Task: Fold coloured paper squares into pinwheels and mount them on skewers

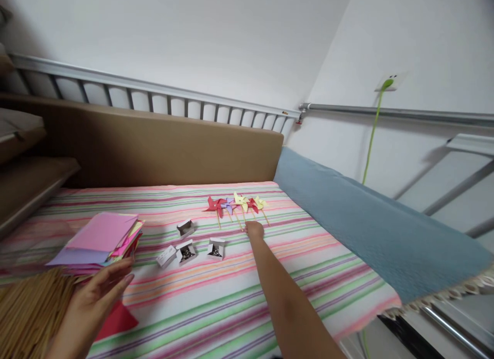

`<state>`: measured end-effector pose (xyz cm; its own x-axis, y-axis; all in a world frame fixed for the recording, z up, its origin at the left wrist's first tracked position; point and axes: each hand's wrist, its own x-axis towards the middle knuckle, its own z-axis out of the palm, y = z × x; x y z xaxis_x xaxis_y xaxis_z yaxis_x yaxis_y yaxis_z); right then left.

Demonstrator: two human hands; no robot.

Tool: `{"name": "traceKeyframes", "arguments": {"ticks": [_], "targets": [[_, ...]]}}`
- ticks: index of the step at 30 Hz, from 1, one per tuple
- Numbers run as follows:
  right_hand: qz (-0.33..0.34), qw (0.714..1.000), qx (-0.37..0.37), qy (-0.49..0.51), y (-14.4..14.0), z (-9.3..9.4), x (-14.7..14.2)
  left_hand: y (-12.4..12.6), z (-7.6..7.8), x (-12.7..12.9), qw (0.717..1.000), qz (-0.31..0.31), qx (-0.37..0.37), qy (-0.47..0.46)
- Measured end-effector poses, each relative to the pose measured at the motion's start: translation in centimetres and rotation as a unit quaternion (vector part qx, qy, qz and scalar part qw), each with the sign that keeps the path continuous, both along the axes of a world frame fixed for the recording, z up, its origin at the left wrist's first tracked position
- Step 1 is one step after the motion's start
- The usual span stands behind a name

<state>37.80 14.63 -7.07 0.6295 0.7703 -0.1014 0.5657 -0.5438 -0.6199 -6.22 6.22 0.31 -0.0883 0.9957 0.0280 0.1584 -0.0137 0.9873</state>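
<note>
Your right hand [254, 230] reached far across the striped bed cover [231, 297], fingers curled together at the sticks of a row of paper pinwheels [236, 204]; whether it pinched one could not be told. The pinwheels lay just beyond that hand, side by side, heads toward the headboard [154, 148] and sticks running back toward you. Your left hand [98, 292] was spread open, fingertips touching a stack of coloured paper [98, 238] at the near left. Small white boxes [187, 251] sat between the two hands.
</note>
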Motion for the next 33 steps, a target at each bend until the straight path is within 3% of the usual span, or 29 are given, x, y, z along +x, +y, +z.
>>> {"name": "traceKeyframes", "arguments": {"ticks": [4,7,10,14,17,20,24,33], "targets": [[-0.040,0.991,0.073,0.103,-2.9,0.0,-1.1,-1.1,0.1,-0.4,1.000,-0.007,0.013,-0.010],[-0.042,0.977,0.123,0.168,-7.2,-0.2,-2.1,-3.9,0.0,-1.3,0.999,0.007,0.044,0.003],[-0.018,0.963,0.160,0.217,-12.6,-0.6,-3.3,-8.7,-1.1,-3.0,0.995,0.024,0.082,0.054],[0.033,0.951,0.173,0.253,-18.9,-1.2,-4.6,-17.3,-3.6,-5.3,0.985,0.022,0.095,0.144],[0.080,0.956,0.160,0.235,-21.5,-1.7,-5.7,-23.0,-5.3,-5.4,0.969,0.004,0.122,0.216],[0.147,0.964,0.137,0.172,-22.7,-1.8,-6.8,-26.3,-6.2,-4.5,0.939,-0.018,0.177,0.295],[0.212,0.968,0.101,0.086,-23.0,-1.3,-8.1,-26.9,-6.3,-3.8,0.919,-0.051,0.207,0.332],[0.254,0.961,-0.031,-0.101,-21.6,2.5,-10.7,-25.7,-6.7,-4.4,0.932,-0.043,0.221,0.284]]}}
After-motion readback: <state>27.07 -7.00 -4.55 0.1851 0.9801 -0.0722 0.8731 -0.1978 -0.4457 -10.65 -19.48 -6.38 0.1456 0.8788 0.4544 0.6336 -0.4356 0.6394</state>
